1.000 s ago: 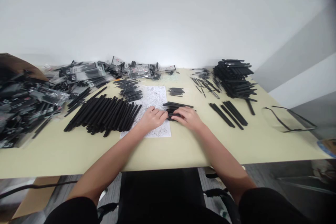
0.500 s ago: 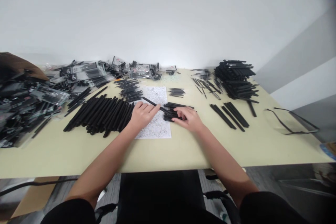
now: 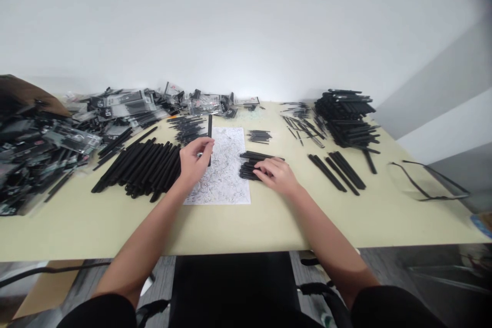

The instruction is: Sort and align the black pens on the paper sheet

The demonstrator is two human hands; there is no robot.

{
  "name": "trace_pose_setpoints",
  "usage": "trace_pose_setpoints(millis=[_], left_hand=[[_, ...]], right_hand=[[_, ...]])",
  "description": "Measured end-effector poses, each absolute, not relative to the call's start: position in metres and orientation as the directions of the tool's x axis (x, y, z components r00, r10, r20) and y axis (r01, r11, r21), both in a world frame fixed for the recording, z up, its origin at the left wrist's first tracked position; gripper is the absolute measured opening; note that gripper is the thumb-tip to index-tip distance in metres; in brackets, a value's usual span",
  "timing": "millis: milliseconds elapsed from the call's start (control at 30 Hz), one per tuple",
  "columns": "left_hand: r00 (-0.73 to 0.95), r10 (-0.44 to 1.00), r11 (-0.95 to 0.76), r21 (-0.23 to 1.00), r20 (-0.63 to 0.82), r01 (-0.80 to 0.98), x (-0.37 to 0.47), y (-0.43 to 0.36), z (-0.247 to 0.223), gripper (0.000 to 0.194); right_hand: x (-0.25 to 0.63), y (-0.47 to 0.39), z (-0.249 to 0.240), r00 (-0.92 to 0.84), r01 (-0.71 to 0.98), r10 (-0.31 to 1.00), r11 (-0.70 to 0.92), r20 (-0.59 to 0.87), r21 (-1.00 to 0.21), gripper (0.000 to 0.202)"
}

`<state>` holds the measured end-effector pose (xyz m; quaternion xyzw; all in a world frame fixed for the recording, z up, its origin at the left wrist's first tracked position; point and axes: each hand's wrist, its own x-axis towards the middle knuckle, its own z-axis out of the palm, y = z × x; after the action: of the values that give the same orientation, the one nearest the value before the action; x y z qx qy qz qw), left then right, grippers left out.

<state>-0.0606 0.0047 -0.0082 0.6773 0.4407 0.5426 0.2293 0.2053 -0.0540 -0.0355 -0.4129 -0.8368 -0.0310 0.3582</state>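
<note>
My left hand (image 3: 194, 160) grips one black stick (image 3: 209, 131) and holds it nearly upright above the left edge of a printed paper sheet (image 3: 223, 174). Just left of that hand lies a broad row of black sticks (image 3: 142, 166). My right hand (image 3: 275, 174) rests with its fingers on a small pile of black sticks (image 3: 251, 163) at the sheet's right edge.
Packaged items in clear bags (image 3: 57, 138) heap up along the left and back of the beige table (image 3: 269, 220). A tall stack of black sticks (image 3: 346, 115) stands at the back right, with loose sticks (image 3: 336, 166) nearer. A clear bag (image 3: 426, 182) lies far right.
My left hand has left the small pile, taken one black stick and swung it leftward and upright. My right hand stays on the pile.
</note>
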Motion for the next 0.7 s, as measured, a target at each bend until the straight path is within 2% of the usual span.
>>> trace_pose_setpoints(millis=[167,333,400,500,600,700], left_hand=[[0.048,0.802,-0.512,0.643,0.596,0.57,-0.06,0.004,-0.007,0.021],[0.162,0.836,-0.46,0.506,0.525,0.73,-0.06,0.001,-0.006,0.045],[0.226,0.838,-0.453,0.402,0.497,0.796,-0.059,0.0,-0.006,0.041],[0.281,0.842,-0.4,0.182,0.461,0.898,-0.057,-0.003,-0.002,0.037],[0.217,0.882,-0.257,0.04,0.419,0.966,-0.057,-0.005,0.002,0.036],[0.078,0.942,-0.081,-0.004,0.325,0.997,-0.059,-0.007,0.005,0.029]], right_hand=[[0.205,-0.054,-0.035,-0.399,0.709,0.667,0.66,0.629,-0.25,0.013],[0.205,-0.054,-0.035,-0.394,0.715,0.687,0.647,0.611,-0.266,0.013],[0.205,-0.054,-0.035,-0.392,0.72,0.695,0.64,0.603,-0.269,0.014],[0.205,-0.054,-0.035,-0.397,0.721,0.698,0.639,0.595,-0.269,0.014],[0.205,-0.054,-0.034,-0.404,0.717,0.69,0.646,0.601,-0.26,0.014],[0.205,-0.054,-0.034,-0.407,0.718,0.688,0.648,0.601,-0.255,0.015]])
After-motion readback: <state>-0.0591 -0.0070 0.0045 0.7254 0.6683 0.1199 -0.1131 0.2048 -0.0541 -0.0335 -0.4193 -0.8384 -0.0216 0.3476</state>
